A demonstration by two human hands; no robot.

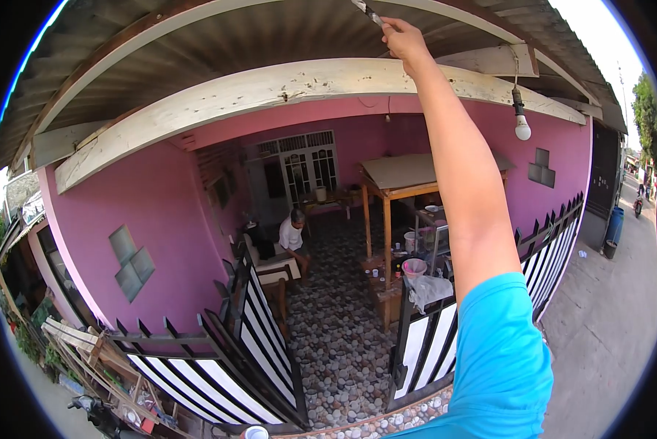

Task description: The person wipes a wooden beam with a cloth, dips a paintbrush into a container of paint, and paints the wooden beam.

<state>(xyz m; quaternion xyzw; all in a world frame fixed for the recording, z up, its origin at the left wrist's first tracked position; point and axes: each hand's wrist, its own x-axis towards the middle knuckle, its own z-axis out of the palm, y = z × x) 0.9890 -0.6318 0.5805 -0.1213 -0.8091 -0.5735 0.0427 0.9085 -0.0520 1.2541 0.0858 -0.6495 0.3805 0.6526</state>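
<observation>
My right hand [403,40] is raised high at the top of the view, its fingers closed around a slim paintbrush [369,12]. The brush looks dark with whitish patches, and its far end is cut off by the upper edge. Behind and below the hand runs a long white wooden beam [270,86] with worn, flaking spots. Overhead is the corrugated roof [299,33]. A white cup [255,432] shows at the bottom edge; what supports it is hidden. My left hand is out of view.
A black-and-white metal gate [266,329] stands open on a pebble-patterned floor [335,351]. A light bulb [522,128] hangs at right. Inside, a person [292,235] sits near a wooden-framed stall [409,175]. A motorbike [638,207] is on the street.
</observation>
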